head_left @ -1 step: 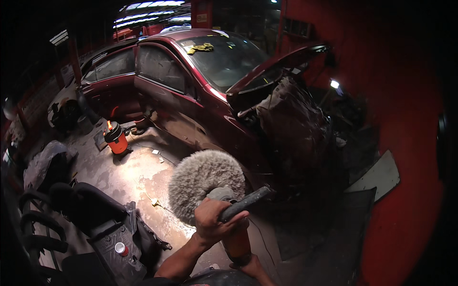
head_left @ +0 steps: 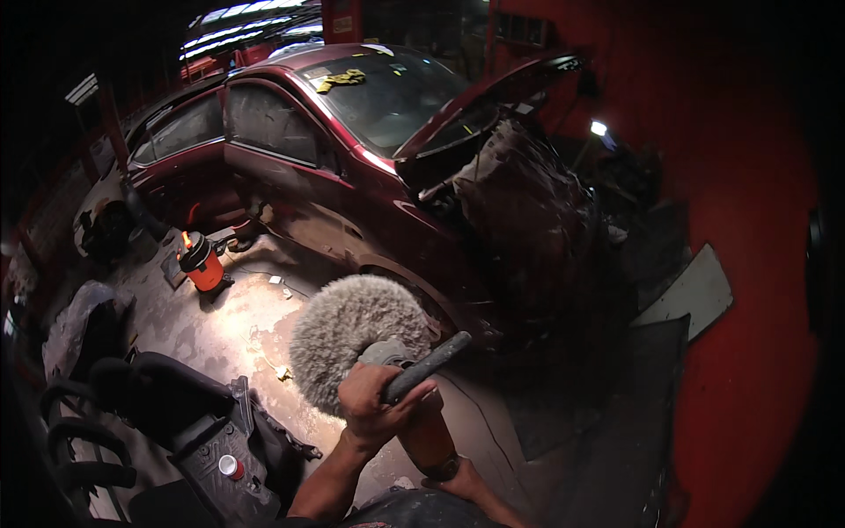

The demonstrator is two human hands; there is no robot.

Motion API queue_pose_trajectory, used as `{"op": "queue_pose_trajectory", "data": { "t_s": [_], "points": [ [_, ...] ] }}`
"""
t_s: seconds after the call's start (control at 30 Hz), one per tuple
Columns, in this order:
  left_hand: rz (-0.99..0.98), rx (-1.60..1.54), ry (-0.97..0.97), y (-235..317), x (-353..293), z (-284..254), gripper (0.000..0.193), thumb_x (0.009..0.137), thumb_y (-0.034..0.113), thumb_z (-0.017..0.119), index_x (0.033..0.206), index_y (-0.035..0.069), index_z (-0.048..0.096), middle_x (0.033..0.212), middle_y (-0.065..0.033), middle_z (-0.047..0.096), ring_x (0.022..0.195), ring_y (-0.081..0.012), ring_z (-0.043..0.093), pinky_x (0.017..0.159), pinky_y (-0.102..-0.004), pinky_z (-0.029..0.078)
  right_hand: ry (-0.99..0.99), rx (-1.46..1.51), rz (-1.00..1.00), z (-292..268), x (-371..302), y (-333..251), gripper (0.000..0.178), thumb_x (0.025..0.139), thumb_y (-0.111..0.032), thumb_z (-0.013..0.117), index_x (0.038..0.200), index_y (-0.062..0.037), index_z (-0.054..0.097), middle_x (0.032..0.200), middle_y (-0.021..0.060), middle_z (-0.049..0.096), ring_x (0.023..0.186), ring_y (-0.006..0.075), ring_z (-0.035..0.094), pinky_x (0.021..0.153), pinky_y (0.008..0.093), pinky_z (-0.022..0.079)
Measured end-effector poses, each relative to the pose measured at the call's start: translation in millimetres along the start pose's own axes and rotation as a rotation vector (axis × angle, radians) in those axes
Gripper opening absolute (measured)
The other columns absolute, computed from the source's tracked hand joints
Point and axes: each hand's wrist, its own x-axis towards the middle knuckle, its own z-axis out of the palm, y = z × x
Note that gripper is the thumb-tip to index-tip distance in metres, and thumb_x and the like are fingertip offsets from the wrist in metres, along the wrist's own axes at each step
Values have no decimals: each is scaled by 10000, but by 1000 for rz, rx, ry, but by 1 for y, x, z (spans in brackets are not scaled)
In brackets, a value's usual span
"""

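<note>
I hold a polisher [head_left: 429, 440] with a round, fluffy grey wool pad [head_left: 348, 330] at its upper end. My left hand [head_left: 374, 400] is closed around the front of the tool, by its dark side handle [head_left: 429, 365]. Lower down, my right hand [head_left: 459, 482] wraps the rear of the orange-brown body; its fingers are partly hidden. The pad is in the air, apart from a dark red car [head_left: 352, 207] beyond it. Dull, sanded-looking patches mark the car's lower side, and its hood is raised.
An orange and black canister vacuum [head_left: 202, 268] stands on the floor at left. Removed car seats [head_left: 189, 392] lie near left, with a red and white cup [head_left: 231, 467] on one. A pale panel [head_left: 691, 295] leans by the red wall [head_left: 748, 352]. A cable [head_left: 482, 414] trails at right.
The view has turned slightly, so car, vacuum and wall sit further left and a little higher. The polisher also appears further left, with both hands still gripping it.
</note>
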Motion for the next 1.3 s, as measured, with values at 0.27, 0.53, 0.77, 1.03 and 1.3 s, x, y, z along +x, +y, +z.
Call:
{"op": "queue_pose_trajectory", "data": {
  "t_s": [0.27, 0.53, 0.77, 1.03, 1.3],
  "points": [
    [-547, -53, -107, -15, -38, -32, 310, 790, 171, 873, 878, -1, 630, 691, -16, 584, 596, -80, 502, 567, -213, 405, 31, 136, 53, 31, -13, 9, 1065, 681, -344, 918, 1494, 31, 341, 1366, 214, 579, 1270, 281, 571, 1076, 376, 439],
    [-974, -224, -77, -60, -71, -55, 222, 858, 94, 797, 867, 8, 592, 773, 18, 567, 699, -62, 498, 644, -210, 420, -154, 224, 144, 37, -8, 13, 974, 690, -256, 904, 1469, 20, 388, 1275, 214, 636, 1197, 263, 611, 1034, 368, 467],
    [-1033, -185, -79, -72, -77, -54, 246, 828, 91, 811, 838, 17, 577, 758, 8, 563, 676, -69, 490, 624, -222, 415, -131, 137, 154, 43, -4, 23, 995, 690, -280, 882, 1478, 21, 356, 1262, 244, 635, 1177, 313, 628, 1024, 377, 476],
    [-1088, -204, -88, -68, -69, -32, 226, 834, 78, 776, 823, 33, 555, 748, 5, 545, 645, -67, 467, 586, -228, 390, -150, 104, 150, 24, -4, 23, 1120, 722, -293, 871, 1555, 30, 194, 1411, 306, 499, 1293, 344, 534, 1105, 368, 411],
    [-1070, -224, -107, -48, -50, 20, 248, 847, 120, 784, 823, 45, 549, 743, 25, 530, 629, -56, 441, 558, -223, 355, -116, 60, 118, -30, 0, 43, 1118, 705, -327, 876, 1547, 21, 228, 1461, 303, 455, 1333, 385, 498, 1137, 395, 385]
  ]
}}
